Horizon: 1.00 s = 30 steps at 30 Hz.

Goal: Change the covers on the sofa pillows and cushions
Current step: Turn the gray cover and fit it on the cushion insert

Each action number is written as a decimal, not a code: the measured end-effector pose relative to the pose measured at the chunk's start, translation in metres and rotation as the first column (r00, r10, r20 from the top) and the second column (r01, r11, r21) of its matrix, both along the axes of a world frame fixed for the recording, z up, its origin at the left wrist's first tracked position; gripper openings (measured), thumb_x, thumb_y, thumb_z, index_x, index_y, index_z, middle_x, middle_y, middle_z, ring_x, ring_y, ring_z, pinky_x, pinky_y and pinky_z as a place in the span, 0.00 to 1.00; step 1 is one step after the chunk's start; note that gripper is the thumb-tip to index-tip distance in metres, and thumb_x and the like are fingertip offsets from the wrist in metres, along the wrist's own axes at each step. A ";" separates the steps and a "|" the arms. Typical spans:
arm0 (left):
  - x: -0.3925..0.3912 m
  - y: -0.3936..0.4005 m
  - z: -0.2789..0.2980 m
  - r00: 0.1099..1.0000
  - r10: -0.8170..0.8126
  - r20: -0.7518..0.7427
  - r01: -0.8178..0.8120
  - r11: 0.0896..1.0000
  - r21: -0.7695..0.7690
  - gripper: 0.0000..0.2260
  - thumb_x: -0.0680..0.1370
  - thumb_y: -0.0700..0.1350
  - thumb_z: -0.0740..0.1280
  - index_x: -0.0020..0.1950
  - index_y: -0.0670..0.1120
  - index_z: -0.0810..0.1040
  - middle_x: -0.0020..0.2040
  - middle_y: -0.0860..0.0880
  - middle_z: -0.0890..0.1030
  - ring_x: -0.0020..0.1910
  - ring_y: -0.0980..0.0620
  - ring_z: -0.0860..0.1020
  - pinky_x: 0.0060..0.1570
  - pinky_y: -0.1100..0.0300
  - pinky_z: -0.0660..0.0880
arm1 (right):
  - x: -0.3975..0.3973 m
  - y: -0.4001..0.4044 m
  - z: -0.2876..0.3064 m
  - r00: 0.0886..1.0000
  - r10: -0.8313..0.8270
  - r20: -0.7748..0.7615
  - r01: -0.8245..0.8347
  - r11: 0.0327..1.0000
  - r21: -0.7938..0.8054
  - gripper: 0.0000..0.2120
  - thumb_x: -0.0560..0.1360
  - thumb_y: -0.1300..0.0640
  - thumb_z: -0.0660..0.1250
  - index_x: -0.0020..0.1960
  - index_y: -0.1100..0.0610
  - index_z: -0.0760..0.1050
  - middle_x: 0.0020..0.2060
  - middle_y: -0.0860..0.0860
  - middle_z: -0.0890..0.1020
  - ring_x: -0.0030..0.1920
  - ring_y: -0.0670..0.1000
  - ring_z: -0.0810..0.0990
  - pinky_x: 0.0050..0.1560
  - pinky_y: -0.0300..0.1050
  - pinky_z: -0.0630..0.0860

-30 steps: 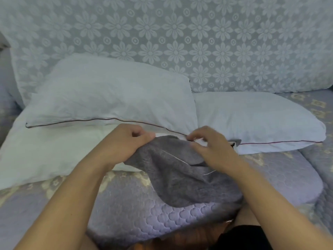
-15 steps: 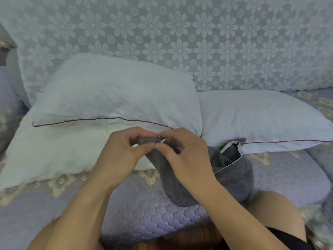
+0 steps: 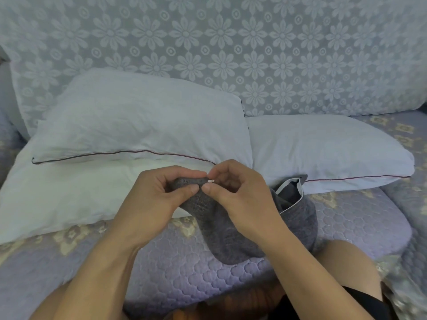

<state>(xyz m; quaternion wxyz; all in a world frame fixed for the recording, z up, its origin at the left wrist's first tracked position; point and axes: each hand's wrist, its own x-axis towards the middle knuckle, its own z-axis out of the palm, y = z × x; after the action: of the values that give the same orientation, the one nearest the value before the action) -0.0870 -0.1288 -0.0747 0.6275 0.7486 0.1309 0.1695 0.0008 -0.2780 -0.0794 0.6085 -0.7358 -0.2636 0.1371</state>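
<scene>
A dark grey pillow cover hangs in front of me over the sofa seat. My left hand pinches its top edge between thumb and fingers. Close beside it, my right hand pinches a small white zipper pull at the same edge. The cover's opening with a light inner lining gapes to the right of my hands. Three bare white pillows lie behind: one propped up at the left, one flat beneath it, one at the right.
The sofa back wears a grey flower-patterned cover. The seat has a quilted lilac cover. My bare knee rests at the lower right, near a crinkled clear plastic wrap at the right edge.
My right hand has slid left along the cover's edge until it met my left hand. The cover has bunched up and its opening now gapes at the right.
</scene>
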 end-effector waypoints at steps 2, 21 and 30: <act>-0.001 -0.002 0.001 1.000 0.019 0.018 -0.018 0.999 -0.036 0.15 0.76 0.32 0.70 0.48 0.51 0.88 0.47 0.49 0.88 0.49 0.49 0.86 0.51 0.56 0.82 | 0.001 -0.003 0.006 0.998 -0.003 -0.058 0.006 0.998 0.058 0.02 0.74 0.62 0.74 0.44 0.57 0.82 0.38 0.54 0.84 0.39 0.47 0.82 0.42 0.39 0.77; -0.028 0.005 -0.012 0.930 0.341 0.138 -0.368 0.877 0.309 0.14 0.77 0.38 0.72 0.47 0.59 0.84 0.46 0.67 0.84 0.49 0.67 0.81 0.51 0.76 0.71 | 0.058 -0.021 -0.027 0.866 -0.390 0.312 0.484 0.808 -0.337 0.05 0.77 0.56 0.64 0.43 0.55 0.74 0.35 0.47 0.78 0.36 0.45 0.74 0.35 0.41 0.67; -0.027 0.045 -0.077 0.708 0.704 -0.052 -0.364 0.427 0.828 0.11 0.74 0.41 0.72 0.57 0.45 0.84 0.55 0.41 0.81 0.56 0.36 0.75 0.54 0.41 0.74 | 0.109 -0.087 -0.038 0.805 -0.333 0.491 0.550 0.730 -0.407 0.05 0.79 0.59 0.63 0.45 0.59 0.73 0.37 0.56 0.79 0.39 0.58 0.75 0.40 0.49 0.68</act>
<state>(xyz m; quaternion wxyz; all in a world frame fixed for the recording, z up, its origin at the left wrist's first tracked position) -0.1141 -0.0833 -0.1520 0.1155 0.8722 0.4047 0.2493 0.1099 -0.3647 -0.1170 0.3315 -0.9278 -0.1429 -0.0949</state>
